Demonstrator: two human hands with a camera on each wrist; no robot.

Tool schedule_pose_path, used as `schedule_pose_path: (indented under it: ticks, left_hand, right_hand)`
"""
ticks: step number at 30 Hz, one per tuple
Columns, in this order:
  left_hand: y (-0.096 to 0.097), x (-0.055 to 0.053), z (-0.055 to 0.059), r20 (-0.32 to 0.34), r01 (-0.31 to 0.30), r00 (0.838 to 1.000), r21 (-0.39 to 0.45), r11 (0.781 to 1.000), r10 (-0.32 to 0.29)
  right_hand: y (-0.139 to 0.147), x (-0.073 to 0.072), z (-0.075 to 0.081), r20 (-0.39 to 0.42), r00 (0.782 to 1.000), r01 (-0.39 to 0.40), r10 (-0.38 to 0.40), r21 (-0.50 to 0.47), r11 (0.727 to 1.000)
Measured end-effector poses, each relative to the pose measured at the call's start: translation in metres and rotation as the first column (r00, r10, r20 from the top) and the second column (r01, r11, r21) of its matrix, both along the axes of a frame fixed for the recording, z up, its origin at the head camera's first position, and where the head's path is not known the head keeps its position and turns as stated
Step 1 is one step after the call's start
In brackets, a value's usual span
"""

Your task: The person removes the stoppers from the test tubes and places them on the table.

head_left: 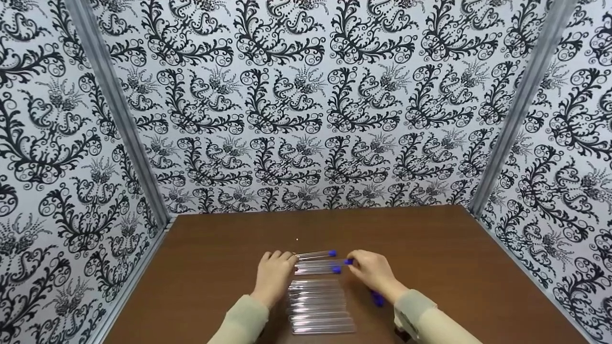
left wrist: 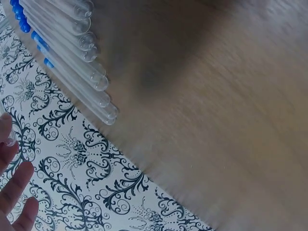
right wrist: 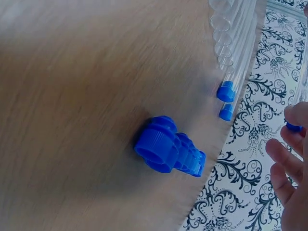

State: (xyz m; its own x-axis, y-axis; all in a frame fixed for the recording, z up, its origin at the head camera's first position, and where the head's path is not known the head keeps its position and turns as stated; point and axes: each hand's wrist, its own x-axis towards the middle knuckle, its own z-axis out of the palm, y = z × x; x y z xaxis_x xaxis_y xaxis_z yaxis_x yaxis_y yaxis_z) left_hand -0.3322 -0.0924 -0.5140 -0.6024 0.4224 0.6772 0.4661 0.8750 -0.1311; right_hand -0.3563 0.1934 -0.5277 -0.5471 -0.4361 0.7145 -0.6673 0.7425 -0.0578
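Note:
Between my two hands a clear test tube [right wrist: 302,77] is held up off the table. My left hand [head_left: 275,276] grips its rounded end, which shows at the fingers [left wrist: 18,185] in the left wrist view. My right hand [head_left: 374,270] pinches the blue cap [head_left: 348,262] at the tube's other end. Beneath the hands lie capped test tubes [head_left: 311,270] with blue caps toward the right. Nearer to me, several uncapped test tubes [head_left: 318,306] lie side by side, their open ends toward the right.
A cluster of loose blue caps [right wrist: 161,144] sits on the brown table [head_left: 215,248], close to my right wrist in the head view. Patterned wall panels [head_left: 306,105] with grey metal posts [head_left: 521,105] enclose the table at the back and sides.

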Motion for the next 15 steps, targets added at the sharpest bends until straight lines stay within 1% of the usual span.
schedule_pose_path:
  ticks: [3, 6, 9, 12, 15]
  left_hand:
    - [0.000, 0.000, -0.002, 0.040, -0.014, 0.999, 0.004, 1.000, 0.014]
    - [0.000, -0.002, -0.004, 0.071, -0.015, 0.997, 0.012, 1.000, 0.014]
    - [-0.001, -0.005, -0.006, 0.086, -0.014, 0.996, 0.020, 1.000, 0.012]
    - [-0.004, -0.008, -0.010, 0.099, -0.028, 0.995, 0.029, 0.999, 0.025]
    - [-0.006, -0.010, -0.015, 0.111, -0.047, 0.993, 0.037, 0.998, 0.043]
  right_hand:
    - [0.000, -0.001, -0.001, 0.021, 1.000, 0.012, -0.012, 0.010, 1.000]
    - [0.000, -0.002, 0.000, 0.040, 0.999, 0.030, -0.031, 0.018, 0.999]
    - [0.001, -0.005, 0.000, 0.060, 0.997, 0.042, -0.044, 0.022, 0.999]
    - [0.004, -0.009, -0.001, 0.089, 0.994, 0.057, -0.057, 0.008, 0.998]
    - [0.009, -0.013, -0.004, 0.133, 0.987, 0.093, -0.090, -0.018, 0.996]
